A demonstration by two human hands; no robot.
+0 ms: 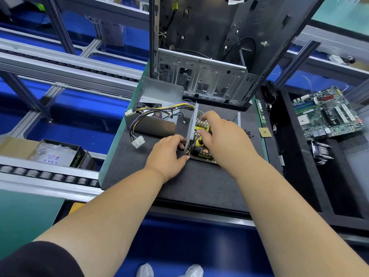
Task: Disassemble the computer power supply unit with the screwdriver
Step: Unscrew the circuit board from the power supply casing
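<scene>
Both forearms reach out from my chest toward the dark work mat, and at their far end sits the power supply unit, already opened up. My right hand is curled round the yellow-and-black screwdriver, its tip angled down into the near left corner of the unit. My left hand braces that same corner from outside, thumb and fingertips pinching the slotted metal side wall.

Judging by what lies around my hands, I am well into the job. Beyond my left hand stands the bare metal cover of the unit, off and set apart, with the fan and the coloured wire bundle trailing from it to white plugs. Under my right hand the circuit board shows, with its yellow transformer and copper coil, sitting in the remaining base tray. A scatter of small dark screws lies just past my right hand, so several are out already.

What seems left: the screw or screws holding the board, lifting the board free, and perhaps the fan. I cannot tell whether the tip is seated in a screw.

Farther off, beyond both hands, stands the stripped computer case; well to the right of my right hand lies a motherboard.
</scene>
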